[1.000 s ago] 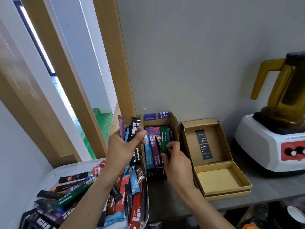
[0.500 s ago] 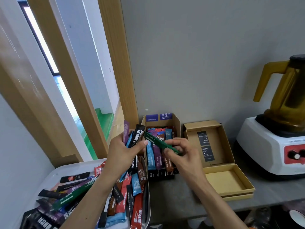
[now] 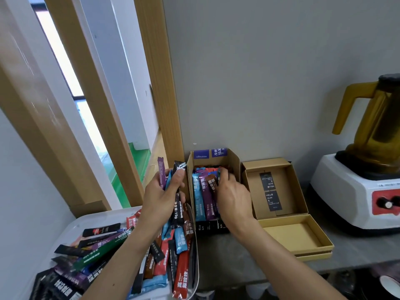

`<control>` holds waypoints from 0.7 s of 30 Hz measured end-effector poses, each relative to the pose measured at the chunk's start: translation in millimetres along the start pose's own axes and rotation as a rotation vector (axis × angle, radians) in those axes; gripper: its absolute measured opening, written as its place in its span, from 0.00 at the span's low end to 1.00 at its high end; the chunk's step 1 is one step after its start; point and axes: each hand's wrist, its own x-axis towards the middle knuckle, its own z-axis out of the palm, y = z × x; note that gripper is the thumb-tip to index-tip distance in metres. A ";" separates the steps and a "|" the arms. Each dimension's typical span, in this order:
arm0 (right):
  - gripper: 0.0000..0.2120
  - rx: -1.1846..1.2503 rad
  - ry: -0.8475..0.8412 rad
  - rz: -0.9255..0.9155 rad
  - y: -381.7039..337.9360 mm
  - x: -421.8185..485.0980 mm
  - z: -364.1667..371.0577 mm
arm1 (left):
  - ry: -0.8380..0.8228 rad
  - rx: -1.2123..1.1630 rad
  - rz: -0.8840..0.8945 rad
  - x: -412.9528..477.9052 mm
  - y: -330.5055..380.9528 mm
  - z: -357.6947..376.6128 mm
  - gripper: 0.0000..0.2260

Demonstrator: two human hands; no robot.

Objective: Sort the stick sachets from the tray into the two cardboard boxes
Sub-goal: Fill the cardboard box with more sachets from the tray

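Inside right box lid (image 3: 252,192), "HELLO JILIN" label (image 3: 273,200)

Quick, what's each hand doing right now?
Left hand: grips a bundle of stick sachets.
Right hand: fingers inside the sachet-filled cardboard box; grip on anything cannot be told.

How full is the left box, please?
Mostly full: the box holds sachets packed side by side; the right hand hides the rest.

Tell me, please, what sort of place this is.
Probably a drinks-making corner of an office or café, though I cannot be sure: a blender with an amber jug stands on the grey counter, and a tray holds many stick sachets.
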 end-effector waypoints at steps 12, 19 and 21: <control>0.27 -0.034 -0.151 -0.088 5.7 -41.3 27.0 | -0.019 -0.087 -0.024 -8.9 -5.2 -9.2 0.23; 0.37 -0.020 -0.142 -0.052 0.8 -35.3 30.9 | -0.038 -0.074 -0.009 -6.9 -4.9 2.0 0.19; 0.38 -0.021 -0.128 -0.018 -1.0 -32.2 31.1 | -0.044 -0.085 -0.008 -6.6 -4.9 3.9 0.18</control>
